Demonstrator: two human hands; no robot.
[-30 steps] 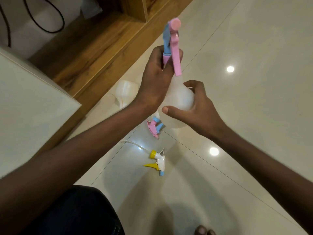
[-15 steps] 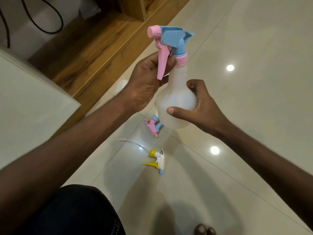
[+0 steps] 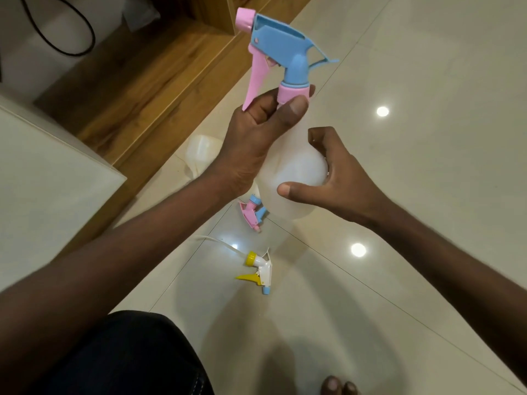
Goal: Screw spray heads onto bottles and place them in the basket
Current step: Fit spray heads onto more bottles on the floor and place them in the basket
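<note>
Gripping the pink collar of the spray head [image 3: 281, 49], the left hand [image 3: 256, 138] twists it onto the bottle [image 3: 296, 169], cupped in the right hand [image 3: 336, 178]; two loose heads [image 3: 252, 212] wait on the floor [image 3: 399, 280]; no basket is visible.

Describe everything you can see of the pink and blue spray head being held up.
The pink and blue spray head looks like glossy plastic: blue body, pink nozzle cap, long pink trigger, pink collar. It sits upright on the translucent white bottle, nozzle pointing left. The left hand pinches the collar; the right hand cups the bottle.
</note>
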